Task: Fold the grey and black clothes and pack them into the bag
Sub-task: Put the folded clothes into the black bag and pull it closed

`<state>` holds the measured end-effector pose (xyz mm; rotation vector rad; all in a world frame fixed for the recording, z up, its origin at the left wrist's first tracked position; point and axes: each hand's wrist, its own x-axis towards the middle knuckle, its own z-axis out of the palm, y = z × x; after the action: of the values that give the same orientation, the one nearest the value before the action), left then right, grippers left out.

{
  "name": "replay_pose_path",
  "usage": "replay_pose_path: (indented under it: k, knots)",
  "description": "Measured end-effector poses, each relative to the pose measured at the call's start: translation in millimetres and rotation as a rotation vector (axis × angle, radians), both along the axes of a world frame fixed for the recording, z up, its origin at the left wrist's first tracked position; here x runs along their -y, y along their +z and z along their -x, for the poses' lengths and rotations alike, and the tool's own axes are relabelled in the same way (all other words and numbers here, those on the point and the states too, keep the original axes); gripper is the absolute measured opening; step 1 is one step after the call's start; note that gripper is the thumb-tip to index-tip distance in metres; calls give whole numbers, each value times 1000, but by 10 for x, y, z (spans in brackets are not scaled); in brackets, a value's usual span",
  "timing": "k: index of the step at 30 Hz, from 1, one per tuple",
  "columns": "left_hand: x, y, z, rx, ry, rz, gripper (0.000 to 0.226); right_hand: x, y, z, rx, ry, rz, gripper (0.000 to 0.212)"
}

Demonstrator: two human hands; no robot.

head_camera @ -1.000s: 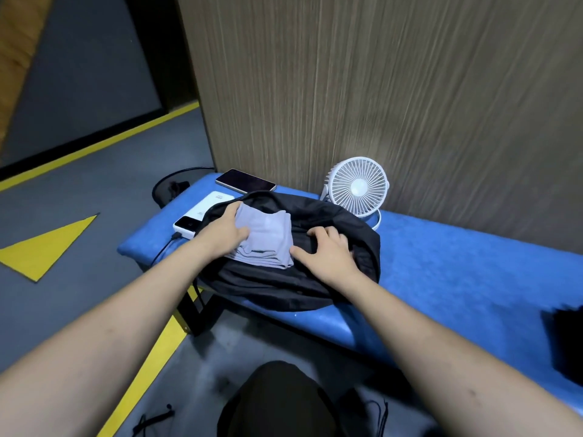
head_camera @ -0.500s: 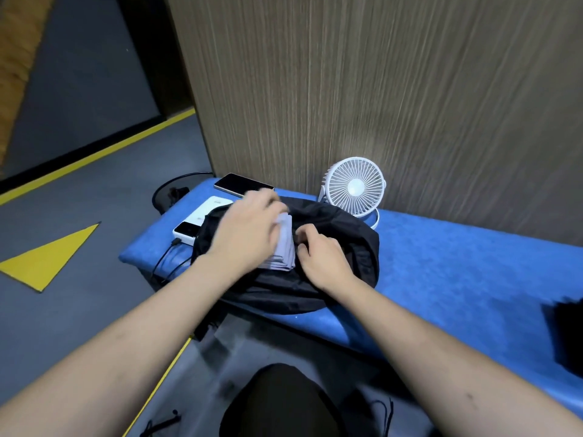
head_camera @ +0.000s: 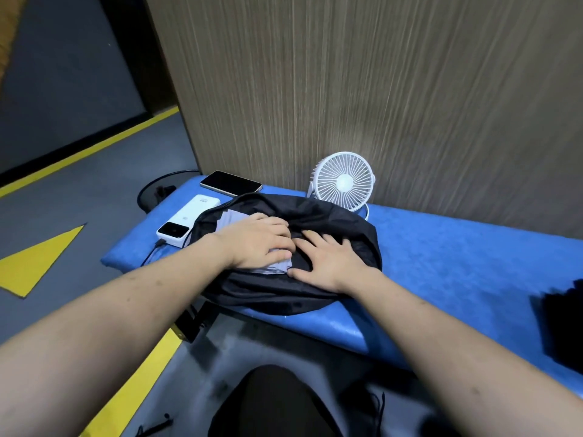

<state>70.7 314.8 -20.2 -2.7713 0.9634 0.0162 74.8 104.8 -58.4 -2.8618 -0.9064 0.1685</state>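
- Blue bench (head_camera: pixel 457 269): a padded surface running from 9 o'clock to 3 o'clock across the view, set against a wood-grain wall panel (head_camera: pixel 378 89).
- Black bag (head_camera: pixel 331 216): lies flat on the bench at the centre of the view, its near edge overhanging the bench towards 6 o'clock.
- Grey garment (head_camera: pixel 230 217): folded, resting on top of the bag at the bag's 9 o'clock side; one corner shows beyond the knuckles towards 11 o'clock, another edge shows under the palm towards 5 o'clock.
- Left hand (head_camera: pixel 258 244): laid palm-down on the grey garment, fingers extended and close together, pressing the cloth flat; nothing is pinched or gripped.
- Right hand (head_camera: pixel 328 260): laid palm-down on the bag just at 3 o'clock of the left hand, fingers straight and spread, the thumb pointing towards 9 o'clock near the garment's edge; it grips nothing.
- Black garment (head_camera: pixel 561 323): a dark heap on the bench at the 3 o'clock edge of the view, well apart from the bag.
- White fan (head_camera: pixel 344 181): upright at 12 o'clock of the bag, against the wall.
- Phone (head_camera: pixel 232 183): face-up at 11 o'clock of the bag.
- White power bank (head_camera: pixel 189 220): at 9 o'clock of the bag, with a cable at its near end.
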Motion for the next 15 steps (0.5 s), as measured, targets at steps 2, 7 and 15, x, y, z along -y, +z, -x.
replay_pose_path:
  k: [2, 7, 15]
  knots:
    - [-35, -44, 13, -5, 45, 22, 63, 25, -8, -3, -37, -16, -10, 75]
    - [-230, -79, 56, -21, 94, 80, 57, 128, -3, 0, -83, -58, -14, 78]
    - [-528, 18, 145, -45, 111, 58, 53, 200, -10, -16, -152, -58, -112, 77]
